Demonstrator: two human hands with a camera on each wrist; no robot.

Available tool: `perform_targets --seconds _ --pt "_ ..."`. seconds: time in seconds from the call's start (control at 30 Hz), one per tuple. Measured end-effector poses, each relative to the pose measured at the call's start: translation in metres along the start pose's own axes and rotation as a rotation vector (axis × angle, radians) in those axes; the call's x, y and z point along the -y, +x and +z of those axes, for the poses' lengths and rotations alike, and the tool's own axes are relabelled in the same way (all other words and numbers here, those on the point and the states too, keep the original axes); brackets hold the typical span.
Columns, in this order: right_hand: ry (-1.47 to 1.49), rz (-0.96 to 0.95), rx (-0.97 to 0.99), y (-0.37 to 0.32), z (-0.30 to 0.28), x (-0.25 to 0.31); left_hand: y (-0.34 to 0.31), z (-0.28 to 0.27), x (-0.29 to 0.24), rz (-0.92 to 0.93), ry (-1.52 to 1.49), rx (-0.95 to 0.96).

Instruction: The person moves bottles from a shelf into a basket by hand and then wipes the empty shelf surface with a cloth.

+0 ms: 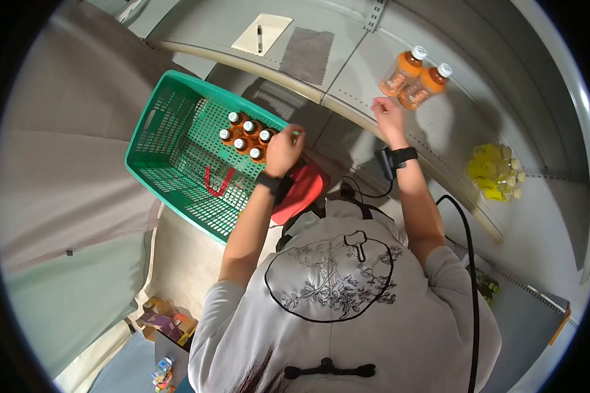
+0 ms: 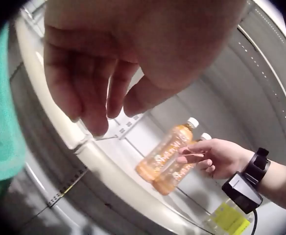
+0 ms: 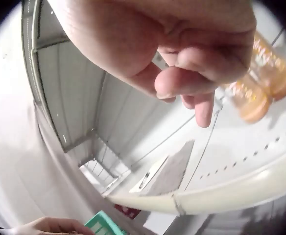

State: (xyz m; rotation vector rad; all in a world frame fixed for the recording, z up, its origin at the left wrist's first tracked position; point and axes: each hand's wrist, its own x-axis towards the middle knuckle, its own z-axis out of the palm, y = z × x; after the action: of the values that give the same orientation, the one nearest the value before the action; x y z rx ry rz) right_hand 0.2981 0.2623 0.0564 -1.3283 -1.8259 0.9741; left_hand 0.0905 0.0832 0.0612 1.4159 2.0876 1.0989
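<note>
Two orange drink bottles (image 1: 423, 88) with white caps stand side by side on the shelf. My right hand (image 1: 389, 120) is just in front of them, its fingers loosely bent and nothing in them; the right wrist view shows the bottles (image 3: 248, 98) beyond the fingers. Over the near right rim of the green basket (image 1: 200, 88) hangs my left hand (image 1: 284, 152), close beside several white-capped orange bottles (image 1: 240, 143) inside. In the left wrist view the fingers of the left hand (image 2: 128, 63) droop, relaxed, with no object between them.
Yellow-labelled bottles (image 1: 495, 171) stand farther right on the shelf. A grey cloth (image 1: 307, 56) and a pen (image 1: 259, 39) on a paper pad lie at the shelf's left. Something red (image 1: 311, 190) sits beside the basket. A black cable (image 1: 469, 262) runs along my right side.
</note>
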Motion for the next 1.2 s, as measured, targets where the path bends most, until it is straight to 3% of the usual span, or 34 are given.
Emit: perform_targets --seconds 0.2,0.5,0.53,0.6,0.67,0.77,0.8,1.07,1.2 --pt "0.066 0.212 -0.189 0.007 -0.093 0.016 0.052 0.048 -0.112 0.2 0.03 0.184" --pt "0.08 0.228 -0.24 0.032 -0.146 -0.007 0.112 0.126 -0.198 0.439 0.191 0.222" --pt "-0.02 0.145 -0.211 0.043 -0.145 -0.017 0.12 0.131 -0.204 0.439 0.22 0.259" --pt "-0.121 0.066 -0.182 0.053 -0.15 -0.023 0.13 0.141 -0.214 0.409 0.223 0.281" --pt "-0.145 0.109 0.069 0.057 -0.162 -0.002 0.144 0.153 -0.212 0.382 0.252 0.292" --pt "-0.133 0.076 0.135 0.061 -0.168 0.005 0.159 0.167 -0.204 0.332 0.224 0.31" --pt "-0.144 0.116 0.171 0.061 -0.17 0.012 0.166 0.166 -0.207 0.203 0.134 0.476" --pt "0.063 0.084 0.17 0.062 -0.158 0.007 0.167 0.173 -0.202 0.312 0.258 0.385" --pt "0.05 0.058 0.092 0.054 -0.157 0.007 0.163 0.177 -0.195 0.32 0.088 0.368"
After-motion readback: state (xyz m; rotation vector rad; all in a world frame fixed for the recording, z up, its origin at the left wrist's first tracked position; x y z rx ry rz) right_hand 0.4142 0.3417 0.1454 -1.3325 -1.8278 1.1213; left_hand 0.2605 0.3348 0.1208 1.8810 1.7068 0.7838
